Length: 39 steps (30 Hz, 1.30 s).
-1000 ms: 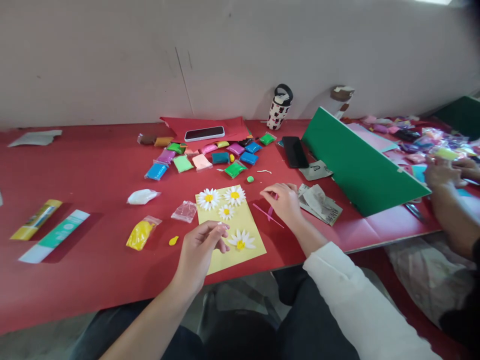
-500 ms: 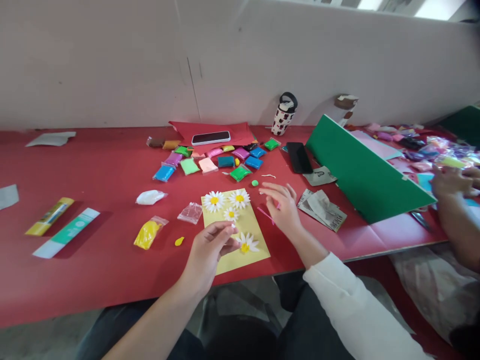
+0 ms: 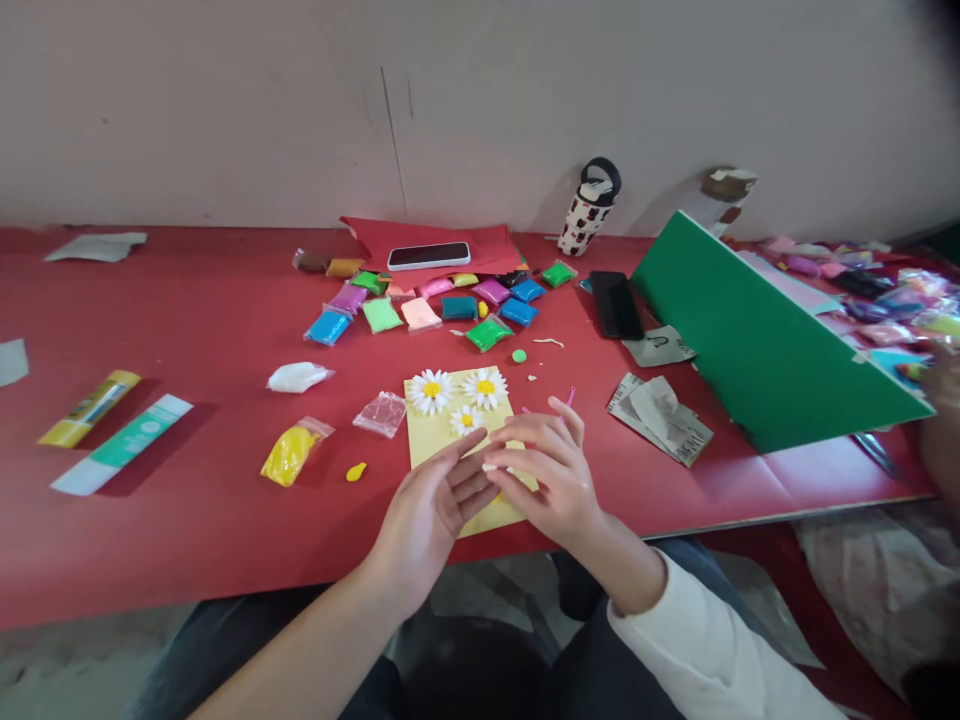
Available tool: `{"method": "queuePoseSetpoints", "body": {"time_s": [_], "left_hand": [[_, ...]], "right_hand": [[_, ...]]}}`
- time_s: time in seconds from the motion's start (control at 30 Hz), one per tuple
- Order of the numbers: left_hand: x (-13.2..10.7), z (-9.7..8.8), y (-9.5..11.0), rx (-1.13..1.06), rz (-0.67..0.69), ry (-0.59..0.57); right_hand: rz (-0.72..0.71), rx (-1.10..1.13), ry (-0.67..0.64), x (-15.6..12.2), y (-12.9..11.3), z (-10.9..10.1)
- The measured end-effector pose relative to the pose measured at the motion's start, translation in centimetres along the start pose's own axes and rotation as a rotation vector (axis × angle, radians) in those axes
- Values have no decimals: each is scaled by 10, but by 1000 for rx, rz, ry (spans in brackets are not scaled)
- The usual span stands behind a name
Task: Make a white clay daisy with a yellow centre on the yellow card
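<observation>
My left hand [image 3: 427, 505] is turned palm up over the pale yellow card [image 3: 429, 438], its fingers stretched out. Against those fingers, my right hand [image 3: 556, 478] pinches a tiny piece of white clay [image 3: 490, 467] between thumb and fingertips. White daisies with yellow centres lie on the card: one at upper left [image 3: 432, 391], another at upper right [image 3: 484, 388], and a smaller one [image 3: 466, 420] below them. A further flower, lower on the card, is mostly hidden behind my hands. A pink tool [image 3: 571, 397] shows partly beyond my right hand.
Left of the card are a yellow clay packet [image 3: 289, 456], a white packet [image 3: 297, 377], a yellow clay blob [image 3: 356, 472] and two tubes. Several coloured packets [image 3: 421, 314] lie behind. A green board [image 3: 772, 340] leans at right, near another person's blurred arm [image 3: 943, 410].
My right hand has come left to meet my left hand, and the white piece is now in its pinch. My left hand has opened from its pinch. The view has shifted slightly.
</observation>
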State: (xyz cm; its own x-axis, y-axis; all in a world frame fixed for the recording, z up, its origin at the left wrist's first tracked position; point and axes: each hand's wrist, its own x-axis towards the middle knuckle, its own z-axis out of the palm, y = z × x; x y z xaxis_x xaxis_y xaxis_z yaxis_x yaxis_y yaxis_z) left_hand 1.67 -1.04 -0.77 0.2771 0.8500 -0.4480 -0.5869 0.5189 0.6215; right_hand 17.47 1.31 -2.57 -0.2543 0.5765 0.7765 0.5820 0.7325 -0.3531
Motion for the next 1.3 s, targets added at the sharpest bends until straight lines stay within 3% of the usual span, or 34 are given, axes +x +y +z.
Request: {"method": "queuePoseSetpoints", "body": {"time_s": [0.13,0.27,0.37,0.47,0.6,0.73,0.87,1.3], "left_hand": [[1,4,8,-195,-120,-57],[3,2,14,-266,56,-59],[1,0,16,-242,91,-97],[-2,2,15,-237,65,-113],[-3,6,11,-330,78,-182],[-2,5,10,-375,41,-204],[-4,4,12,-388,93,-211],[-5,5,10,-342,72,-209]], "right_hand": [[-195,-39,-141,-6,-15,4],[-356,14,-307,-7,-28,6],[-325,26,-382,-5,-33,3],[-256,-41,-318,-4,-34,-1],[-374,46,-332,-7,-34,-4],[-210,-79,-307,-12,-32,-3],[-204,-77,-270,-20,-30,0],[-140,-129,-218,-29,-36,8]]}}
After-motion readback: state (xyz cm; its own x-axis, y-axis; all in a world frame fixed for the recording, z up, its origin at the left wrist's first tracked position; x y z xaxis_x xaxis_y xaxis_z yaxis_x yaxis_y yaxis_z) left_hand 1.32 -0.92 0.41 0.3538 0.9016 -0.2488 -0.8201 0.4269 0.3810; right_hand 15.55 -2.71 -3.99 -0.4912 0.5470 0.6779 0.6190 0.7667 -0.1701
